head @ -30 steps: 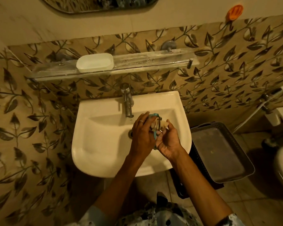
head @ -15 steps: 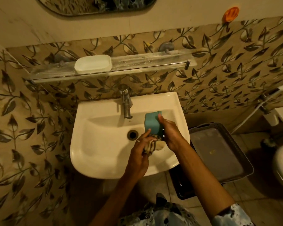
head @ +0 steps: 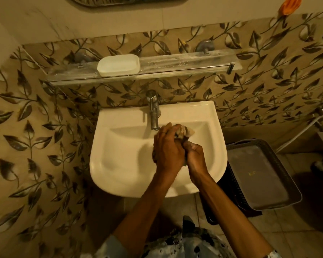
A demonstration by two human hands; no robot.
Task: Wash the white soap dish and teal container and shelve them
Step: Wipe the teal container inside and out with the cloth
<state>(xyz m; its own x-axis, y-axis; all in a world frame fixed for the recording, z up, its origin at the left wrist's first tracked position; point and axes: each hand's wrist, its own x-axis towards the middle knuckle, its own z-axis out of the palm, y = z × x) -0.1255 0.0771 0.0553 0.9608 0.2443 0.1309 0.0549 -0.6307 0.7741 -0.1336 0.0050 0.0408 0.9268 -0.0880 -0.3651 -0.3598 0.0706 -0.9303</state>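
My hands are pressed together over the white washbasin [head: 119,164], toward its 2 o'clock side, just below the spout of the steel tap [head: 154,112]. My left hand [head: 168,149] lies on top, back facing up, with a ring [head: 163,132] on one finger. Its fingers are curled over a wadded striped rag [head: 185,132], which pokes out past my fingertips at 12 o'clock. My right hand [head: 195,157] sits at 3 o'clock of the left, fingers curled in against the left palm. I cannot tell what it grips, because the hands cover whatever lies between them. The teal container is hidden from me; I cannot say whether it is inside that clasp.

The white soap dish [head: 118,65] stands upright on the glass wall shelf [head: 185,64], at 11 o'clock from my hands and toward the shelf's left half. The shelf surface beside it looks streaked with white residue.

At 3 o'clock from the basin, lower down, a grey plastic basket [head: 259,174] sits tilted beside the basin. An orange hook [head: 289,5] clings to the wall at 1 o'clock, well apart from the shelf.
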